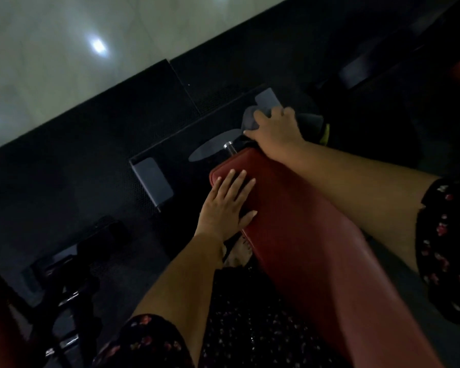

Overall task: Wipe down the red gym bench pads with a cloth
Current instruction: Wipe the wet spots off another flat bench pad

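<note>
Your left hand [226, 205] lies flat on the red pad [303, 235] near its far end, fingers straight and spread. Let it brace you. At one o'clock from it, your right hand [274, 128] curls over the bunched grey cloth [250, 119] at the pad's end edge. Press the cloth around that rounded edge, then draw it toward six o'clock in long, overlapping strokes, lifting the left hand when the cloth reaches it.
</note>
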`<move>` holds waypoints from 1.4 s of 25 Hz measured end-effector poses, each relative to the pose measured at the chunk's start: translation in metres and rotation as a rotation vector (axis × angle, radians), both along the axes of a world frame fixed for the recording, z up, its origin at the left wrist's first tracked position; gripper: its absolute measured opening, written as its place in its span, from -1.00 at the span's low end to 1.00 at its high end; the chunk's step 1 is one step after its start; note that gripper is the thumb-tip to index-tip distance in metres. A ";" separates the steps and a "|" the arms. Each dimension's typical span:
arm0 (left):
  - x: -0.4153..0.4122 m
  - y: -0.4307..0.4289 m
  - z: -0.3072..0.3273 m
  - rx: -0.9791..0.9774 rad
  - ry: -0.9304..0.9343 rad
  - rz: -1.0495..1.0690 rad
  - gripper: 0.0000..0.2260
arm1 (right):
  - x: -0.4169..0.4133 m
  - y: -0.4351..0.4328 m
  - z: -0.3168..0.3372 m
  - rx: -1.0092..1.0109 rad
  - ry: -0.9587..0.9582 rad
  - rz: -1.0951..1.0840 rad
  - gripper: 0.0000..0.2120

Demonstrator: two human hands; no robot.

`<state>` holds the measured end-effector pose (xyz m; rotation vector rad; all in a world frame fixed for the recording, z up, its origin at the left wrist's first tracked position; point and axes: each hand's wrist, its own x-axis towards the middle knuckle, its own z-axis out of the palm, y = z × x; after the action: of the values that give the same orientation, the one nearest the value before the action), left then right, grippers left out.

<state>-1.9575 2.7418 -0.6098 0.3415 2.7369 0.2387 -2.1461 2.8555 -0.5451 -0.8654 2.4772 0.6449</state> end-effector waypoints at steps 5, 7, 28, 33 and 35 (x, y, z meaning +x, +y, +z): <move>-0.011 -0.003 0.000 -0.051 0.006 -0.114 -0.35 | 0.018 -0.025 0.009 -0.205 -0.249 0.302 -0.54; -0.017 -0.007 -0.003 -0.039 0.083 -0.180 -0.35 | 0.002 -0.002 0.011 -0.203 -0.242 0.369 -0.52; -0.098 0.074 0.008 -0.010 -0.068 -0.068 -0.22 | -0.009 0.129 -0.023 -0.512 -0.313 -0.831 -0.35; -0.095 0.088 0.017 -0.008 -0.136 0.003 -0.23 | 0.008 0.136 -0.023 -0.418 -0.252 -0.705 -0.33; -0.095 0.088 0.016 -0.023 -0.159 -0.023 -0.22 | 0.037 0.159 -0.018 -0.361 -0.252 -0.723 -0.31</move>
<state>-2.0522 2.8294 -0.5935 0.3324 2.5760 0.2186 -2.1094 3.0147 -0.5632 -0.0988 2.4516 -0.1531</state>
